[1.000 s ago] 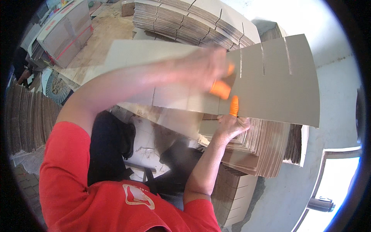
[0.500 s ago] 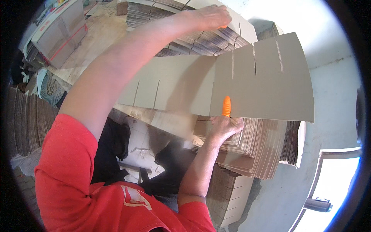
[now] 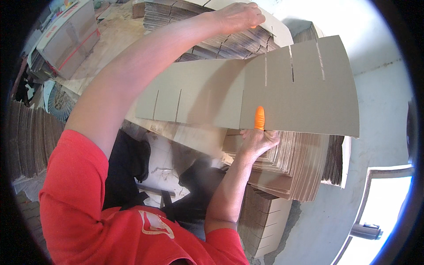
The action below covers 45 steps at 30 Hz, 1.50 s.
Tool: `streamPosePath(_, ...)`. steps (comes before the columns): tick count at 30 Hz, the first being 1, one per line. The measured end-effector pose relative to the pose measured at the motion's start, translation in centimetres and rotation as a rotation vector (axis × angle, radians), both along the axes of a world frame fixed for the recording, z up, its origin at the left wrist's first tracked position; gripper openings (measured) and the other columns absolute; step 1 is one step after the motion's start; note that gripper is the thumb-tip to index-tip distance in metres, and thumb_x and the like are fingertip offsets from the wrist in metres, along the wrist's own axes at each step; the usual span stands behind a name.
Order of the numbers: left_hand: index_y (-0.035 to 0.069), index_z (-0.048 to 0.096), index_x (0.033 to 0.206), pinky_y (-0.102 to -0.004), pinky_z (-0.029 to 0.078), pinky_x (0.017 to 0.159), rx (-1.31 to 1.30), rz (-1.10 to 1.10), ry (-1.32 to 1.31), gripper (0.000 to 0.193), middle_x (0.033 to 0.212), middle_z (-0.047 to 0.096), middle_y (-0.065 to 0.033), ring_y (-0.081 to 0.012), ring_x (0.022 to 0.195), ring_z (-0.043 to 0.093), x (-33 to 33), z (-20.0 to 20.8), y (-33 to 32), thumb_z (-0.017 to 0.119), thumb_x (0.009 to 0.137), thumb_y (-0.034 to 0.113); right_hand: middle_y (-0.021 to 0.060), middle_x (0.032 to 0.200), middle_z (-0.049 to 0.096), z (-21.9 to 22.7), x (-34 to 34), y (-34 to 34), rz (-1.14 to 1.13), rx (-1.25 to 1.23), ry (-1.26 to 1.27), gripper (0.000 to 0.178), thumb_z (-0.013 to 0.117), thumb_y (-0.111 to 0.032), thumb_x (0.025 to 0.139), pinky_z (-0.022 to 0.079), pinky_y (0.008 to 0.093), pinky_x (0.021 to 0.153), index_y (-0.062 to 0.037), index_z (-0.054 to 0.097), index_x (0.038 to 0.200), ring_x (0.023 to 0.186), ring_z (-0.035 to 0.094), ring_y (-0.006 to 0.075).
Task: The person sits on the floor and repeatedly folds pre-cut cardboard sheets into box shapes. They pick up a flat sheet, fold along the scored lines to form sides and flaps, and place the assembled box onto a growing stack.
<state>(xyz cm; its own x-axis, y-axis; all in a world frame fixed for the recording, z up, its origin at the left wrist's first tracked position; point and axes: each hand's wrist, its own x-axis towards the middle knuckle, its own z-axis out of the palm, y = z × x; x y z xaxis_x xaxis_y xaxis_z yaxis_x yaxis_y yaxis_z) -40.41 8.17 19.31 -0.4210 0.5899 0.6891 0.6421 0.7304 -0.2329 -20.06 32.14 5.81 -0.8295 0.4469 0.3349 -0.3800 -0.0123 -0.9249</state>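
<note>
My right hand (image 3: 260, 140) grips the lower edge of a large grey-brown cardboard sheet (image 3: 304, 104), its thumb in an orange rubber finger cot (image 3: 259, 117) lying across the face. The sheet bends at a crease and runs left behind my left arm; narrow slits are cut into both of its parts. At the far side, my left hand (image 3: 240, 18) is over a stack of slotted cardboard (image 3: 225, 46). Its fingers are curled together, a bit of orange showing beneath. Whatever they may hold is hidden.
Below the sheet, at the right, stand more cardboard stacks (image 3: 293, 165) and a slotted pile (image 3: 265, 221). Another stack (image 3: 33, 132) is at the far left. A taped carton (image 3: 70, 39) sits on the wooden table (image 3: 119, 33). The wall (image 3: 380, 128) bounds the right side.
The held sheet and my right hand have shifted very slightly upward. My left hand has risen a little over the far stack, fingers still curled.
</note>
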Motion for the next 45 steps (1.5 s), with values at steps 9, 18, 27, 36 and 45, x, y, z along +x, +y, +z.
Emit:
streamPosePath(9, -0.002, 0.06, 0.094, -0.0268, 0.059, 0.065, -0.331, -0.043, 0.158, 0.017, 0.096, 0.053, -0.0053, -0.018, 0.096, 0.055, 2.9, 1.0, 0.4, 0.061, 0.081, 0.008, 0.0139, 0.103, 0.068, -0.1, -0.3, -0.3, 0.047, -0.267, 0.016, 0.024, 0.065, -0.012, 0.087, 0.057, 0.0351, 0.081, 0.0093, 0.066, 0.1, 0.087, 0.065, 0.0198)
streamPosePath(18, 0.001, 0.055, 0.067, -0.0234, 0.056, 0.054, -0.321, -0.046, 0.255, 0.012, 0.083, 0.05, -0.0031, -0.0164, 0.09, 0.051, 4.0, -1.6, -0.7, 0.064, 0.073, 0.007, 0.0111, 0.1, 0.069, 0.8, 0.3, -0.9, 0.014, 0.019, -0.02, 0.022, 0.061, -0.006, 0.091, 0.056, 0.0295, 0.078, 0.0094, 0.066, 0.106, 0.083, 0.065, 0.0149)
streamPosePath(27, 0.001, 0.061, 0.073, -0.0212, 0.054, 0.051, -0.388, -0.04, 0.334, 0.007, 0.085, 0.049, -0.0015, -0.015, 0.089, 0.05, 5.0, -2.1, -1.8, 0.065, 0.069, 0.006, 0.0112, 0.086, 0.068, 2.2, 0.9, -1.8, 0.099, -0.129, 0.029, 0.018, 0.059, -0.008, 0.091, 0.053, 0.0245, 0.055, 0.0061, 0.068, 0.097, 0.063, 0.058, 0.0116)
streamPosePath(36, -0.001, 0.064, 0.079, -0.0204, 0.055, 0.056, -0.397, 0.007, 0.367, 0.014, 0.096, 0.052, -0.0046, -0.0155, 0.093, 0.052, 5.8, -2.2, -1.6, 0.066, 0.07, 0.009, 0.0117, 0.091, 0.068, 0.9, 0.4, -0.9, 0.147, -0.196, 0.042, 0.018, 0.063, -0.007, 0.09, 0.055, 0.0264, 0.061, 0.0076, 0.068, 0.097, 0.074, 0.064, 0.0145)
streamPosePath(45, -0.003, 0.07, 0.079, -0.0228, 0.057, 0.062, -0.516, -0.153, 0.239, 0.016, 0.109, 0.063, -0.012, -0.0192, 0.102, 0.055, 11.5, -3.2, 0.9, 0.067, 0.07, 0.01, 0.0034, 0.061, 0.06, 5.1, 1.5, -1.9, 0.098, 0.301, -0.104, 0.012, 0.065, -0.007, 0.09, 0.044, 0.0236, 0.049, 0.0015, 0.068, 0.082, 0.054, 0.053, 0.008)
